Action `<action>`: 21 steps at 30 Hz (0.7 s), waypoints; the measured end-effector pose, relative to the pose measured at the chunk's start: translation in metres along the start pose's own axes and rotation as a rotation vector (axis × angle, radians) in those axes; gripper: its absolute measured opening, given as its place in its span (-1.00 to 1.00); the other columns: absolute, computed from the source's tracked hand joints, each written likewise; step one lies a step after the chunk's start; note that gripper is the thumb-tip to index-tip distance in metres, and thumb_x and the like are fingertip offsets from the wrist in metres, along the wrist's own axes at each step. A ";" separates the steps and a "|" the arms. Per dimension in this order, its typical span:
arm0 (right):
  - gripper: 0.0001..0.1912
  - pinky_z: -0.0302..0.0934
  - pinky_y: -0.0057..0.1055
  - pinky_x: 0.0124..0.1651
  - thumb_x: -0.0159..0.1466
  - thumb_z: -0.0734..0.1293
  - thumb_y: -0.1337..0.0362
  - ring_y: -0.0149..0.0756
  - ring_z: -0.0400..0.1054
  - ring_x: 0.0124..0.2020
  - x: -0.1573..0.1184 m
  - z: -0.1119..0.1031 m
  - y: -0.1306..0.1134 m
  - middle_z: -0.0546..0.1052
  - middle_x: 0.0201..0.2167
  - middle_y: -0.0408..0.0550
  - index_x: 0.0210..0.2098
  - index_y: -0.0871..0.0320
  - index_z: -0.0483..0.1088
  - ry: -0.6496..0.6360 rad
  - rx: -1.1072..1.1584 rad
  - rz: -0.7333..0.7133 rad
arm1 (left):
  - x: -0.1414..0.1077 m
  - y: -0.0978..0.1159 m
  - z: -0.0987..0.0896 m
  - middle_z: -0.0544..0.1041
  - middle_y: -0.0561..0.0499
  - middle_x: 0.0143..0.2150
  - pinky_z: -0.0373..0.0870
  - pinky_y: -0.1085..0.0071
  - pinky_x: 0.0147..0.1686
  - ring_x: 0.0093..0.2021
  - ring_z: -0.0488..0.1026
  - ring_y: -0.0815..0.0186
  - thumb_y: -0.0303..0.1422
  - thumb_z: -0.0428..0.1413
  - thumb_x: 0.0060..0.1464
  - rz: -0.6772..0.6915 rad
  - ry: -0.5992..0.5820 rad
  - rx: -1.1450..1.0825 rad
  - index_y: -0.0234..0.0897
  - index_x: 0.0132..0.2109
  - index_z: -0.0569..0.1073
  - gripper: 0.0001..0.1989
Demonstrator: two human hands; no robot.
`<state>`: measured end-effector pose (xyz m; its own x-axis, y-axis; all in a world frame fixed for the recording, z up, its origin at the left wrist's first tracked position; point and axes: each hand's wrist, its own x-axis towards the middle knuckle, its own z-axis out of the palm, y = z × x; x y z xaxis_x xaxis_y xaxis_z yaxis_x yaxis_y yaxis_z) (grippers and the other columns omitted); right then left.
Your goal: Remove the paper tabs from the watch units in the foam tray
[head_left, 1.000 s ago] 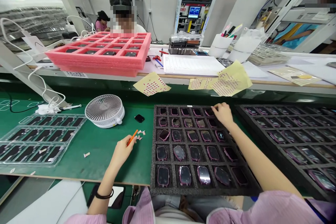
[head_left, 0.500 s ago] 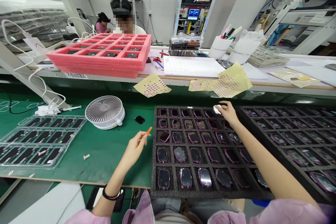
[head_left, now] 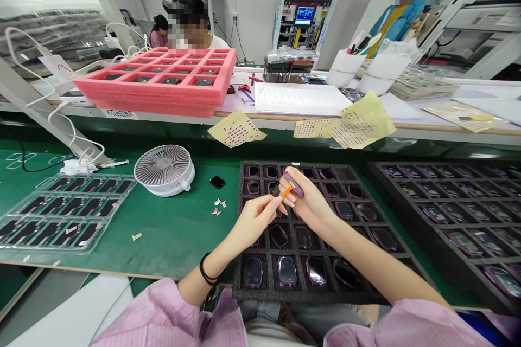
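Grip: your left hand point(head_left: 259, 212) pinches an orange tool point(head_left: 287, 191); your right hand point(head_left: 308, 198) is closed around a purple device point(head_left: 295, 184), lifted over the black foam tray point(head_left: 317, 295).
Orange tool: its tip is at the device's side — touching or just in front, you cannot tell which.
Slip risk: press too hard on that narrow side and the tip could skid, scratching the casing or catching your right fingers.
Drop risk: both hands are over filled pockets, so a loosened hold could send the device onto the screens below.
Forearms: they cross the foam tray, so a low wrist could knock a piece askew.
Green table point(head_left: 175, 241): small pale tabs point(head_left: 218, 203) lie loose left of the foam tray, where your left sleeve could sweep them; a black piece point(head_left: 217, 181) lies behind them, near the white fan point(head_left: 163, 168).
Fan: its draught could scatter the tabs — if it is running, which cannot be told.
Either side: a clear tray point(head_left: 61, 250) of dark parts at left, a second foam tray point(head_left: 427, 232) at right.
Shelf and room: a pink foam tray point(head_left: 171, 104) on the raised shelf, a co-worker point(head_left: 195, 11) behind it, equipment with a lit screen point(head_left: 304, 16) farther back.
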<state>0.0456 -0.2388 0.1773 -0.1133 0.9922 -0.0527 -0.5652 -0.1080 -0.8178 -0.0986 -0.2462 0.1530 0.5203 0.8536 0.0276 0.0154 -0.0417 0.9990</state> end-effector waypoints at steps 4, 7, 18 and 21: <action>-0.71 0.14 -0.52 -0.64 0.18 0.40 0.12 -0.45 0.15 -0.68 -0.001 -0.001 0.005 0.27 -0.69 -0.30 -0.43 0.08 0.20 0.000 -0.020 0.003 | -0.001 -0.002 -0.003 0.09 0.21 -0.66 -0.07 0.53 -0.66 -0.67 -0.02 0.52 -0.02 -0.07 0.18 -0.008 0.002 0.013 -0.35 -0.35 0.44 -0.53; -0.70 0.15 -0.51 -0.63 0.17 0.41 0.11 -0.43 0.18 -0.66 0.000 -0.003 0.008 0.28 -0.69 -0.30 -0.43 0.08 0.20 0.007 -0.008 0.013 | -0.001 -0.001 -0.003 0.09 0.21 -0.67 -0.06 0.52 -0.66 -0.68 -0.02 0.52 -0.02 -0.07 0.18 -0.016 -0.004 0.015 -0.36 -0.33 0.47 -0.53; -0.71 0.11 -0.54 -0.60 0.15 0.43 0.13 -0.46 0.17 -0.65 0.000 -0.004 0.007 0.29 -0.69 -0.30 -0.43 0.09 0.23 0.039 -0.030 -0.012 | -0.001 0.001 -0.005 0.12 0.20 -0.70 -0.05 0.53 -0.65 -0.69 -0.01 0.52 -0.07 -0.08 0.20 -0.009 -0.001 0.050 -0.39 -0.28 0.54 -0.52; -0.72 0.04 -0.56 -0.62 0.14 0.44 0.14 -0.51 0.09 -0.70 0.000 -0.005 0.007 0.27 -0.71 -0.33 -0.40 0.09 0.26 0.039 -0.070 -0.024 | -0.001 0.001 -0.006 0.13 0.20 -0.70 -0.04 0.53 -0.65 -0.68 -0.01 0.52 -0.09 -0.07 0.20 0.003 -0.003 0.056 -0.39 -0.26 0.55 -0.53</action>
<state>0.0455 -0.2394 0.1688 -0.0676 0.9963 -0.0537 -0.5088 -0.0807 -0.8571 -0.1040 -0.2442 0.1538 0.5233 0.8516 0.0306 0.0611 -0.0734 0.9954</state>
